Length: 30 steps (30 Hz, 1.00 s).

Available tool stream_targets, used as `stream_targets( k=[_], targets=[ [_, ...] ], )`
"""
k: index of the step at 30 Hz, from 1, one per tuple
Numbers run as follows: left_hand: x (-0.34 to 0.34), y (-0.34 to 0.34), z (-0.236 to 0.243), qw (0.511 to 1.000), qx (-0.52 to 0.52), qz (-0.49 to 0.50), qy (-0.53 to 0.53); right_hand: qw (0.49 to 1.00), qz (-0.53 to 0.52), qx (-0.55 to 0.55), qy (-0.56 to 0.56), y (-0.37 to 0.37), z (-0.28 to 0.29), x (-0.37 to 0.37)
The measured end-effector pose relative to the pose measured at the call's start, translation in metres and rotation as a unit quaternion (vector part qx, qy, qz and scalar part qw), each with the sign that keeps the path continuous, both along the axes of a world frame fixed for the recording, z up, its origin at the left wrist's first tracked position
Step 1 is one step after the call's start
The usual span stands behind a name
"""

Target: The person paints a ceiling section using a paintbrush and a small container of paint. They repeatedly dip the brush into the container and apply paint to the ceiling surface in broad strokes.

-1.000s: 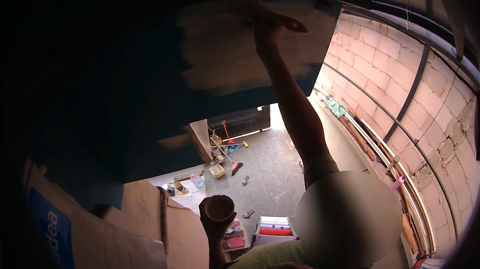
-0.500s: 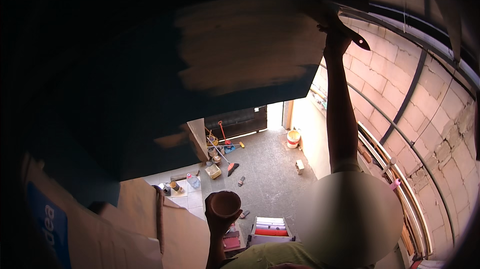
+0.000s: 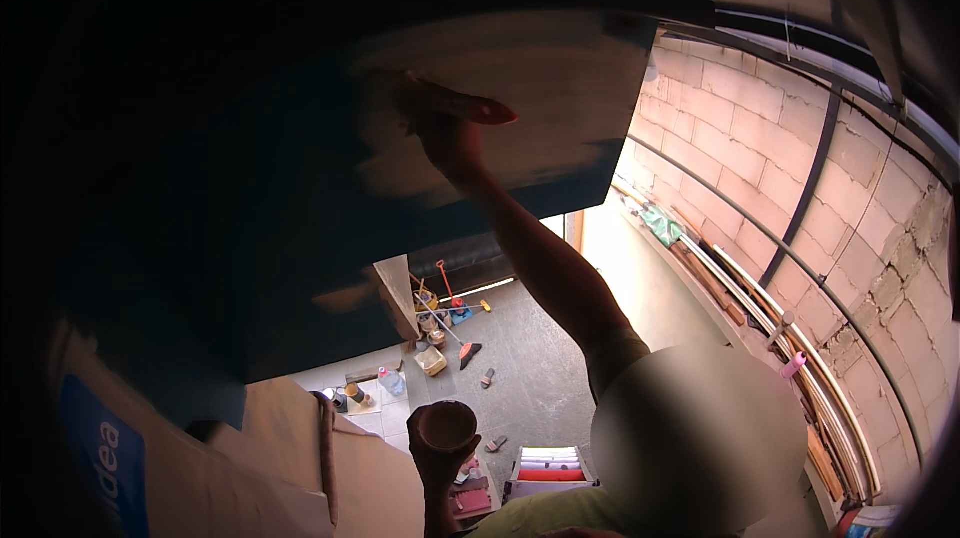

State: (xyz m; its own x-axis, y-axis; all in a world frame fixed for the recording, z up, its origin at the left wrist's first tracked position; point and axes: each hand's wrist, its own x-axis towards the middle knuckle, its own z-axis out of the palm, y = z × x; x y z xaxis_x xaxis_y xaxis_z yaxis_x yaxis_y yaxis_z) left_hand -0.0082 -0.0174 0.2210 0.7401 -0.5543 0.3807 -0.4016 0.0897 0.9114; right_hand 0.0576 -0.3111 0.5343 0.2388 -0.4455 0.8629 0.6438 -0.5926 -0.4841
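My right hand (image 3: pixel 452 146) is raised against a dark blue overhead surface (image 3: pixel 290 188), closed round a paintbrush (image 3: pixel 492 112). The red handle end points right, while the bristles are lost in shadow at the left side of a pale painted patch (image 3: pixel 560 78). Broad streaks run across that patch, and dark blue shows around it. Lower down, my left hand (image 3: pixel 430 458) grips a round brown cup (image 3: pixel 448 425) from the side, holding it upright with its mouth up. What is inside looks brownish and dim.
Far below on the grey floor lie a broom (image 3: pixel 468 353), a tub (image 3: pixel 430 362) and slippers (image 3: pixel 487 378). A block wall (image 3: pixel 740 118) rises at right, with long pipes and boards (image 3: pixel 800 368) beside it. A cardboard box (image 3: pixel 190 458) is at lower left.
My right hand has swept the paintbrush left, from the surface's right edge to the left part of the pale patch. My left hand still holds the cup. The view has shifted slightly.
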Motion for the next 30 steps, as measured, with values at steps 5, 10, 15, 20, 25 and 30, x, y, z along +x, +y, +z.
stream_targets(
  k=[5, 10, 15, 20, 25, 30],
  targets=[
    [0.005, 0.0, -0.006, 1.0, -0.011, -0.004, -0.007, 0.984, -0.129, -0.109, -0.064, -0.066, 0.0, 0.004],
    [0.009, -0.003, -0.007, 1.0, 0.001, -0.017, -0.007, 0.98, -0.18, -0.048, -0.074, -0.148, -0.006, -0.094],
    [0.003, -0.017, -0.009, 0.999, -0.007, -0.053, -0.001, 0.963, -0.263, 0.011, -0.052, -0.226, -0.013, -0.217],
    [-0.003, -0.027, -0.006, 0.998, 0.012, -0.05, -0.046, 0.976, -0.213, -0.021, -0.046, -0.204, -0.019, -0.225],
    [-0.005, -0.027, -0.01, 0.998, 0.013, -0.043, -0.038, 0.993, -0.109, -0.026, -0.033, -0.098, -0.014, -0.125],
    [-0.007, -0.029, -0.017, 0.998, 0.018, -0.045, -0.029, 0.994, 0.1, -0.031, -0.033, -0.026, -0.032, 0.003]
  ],
)
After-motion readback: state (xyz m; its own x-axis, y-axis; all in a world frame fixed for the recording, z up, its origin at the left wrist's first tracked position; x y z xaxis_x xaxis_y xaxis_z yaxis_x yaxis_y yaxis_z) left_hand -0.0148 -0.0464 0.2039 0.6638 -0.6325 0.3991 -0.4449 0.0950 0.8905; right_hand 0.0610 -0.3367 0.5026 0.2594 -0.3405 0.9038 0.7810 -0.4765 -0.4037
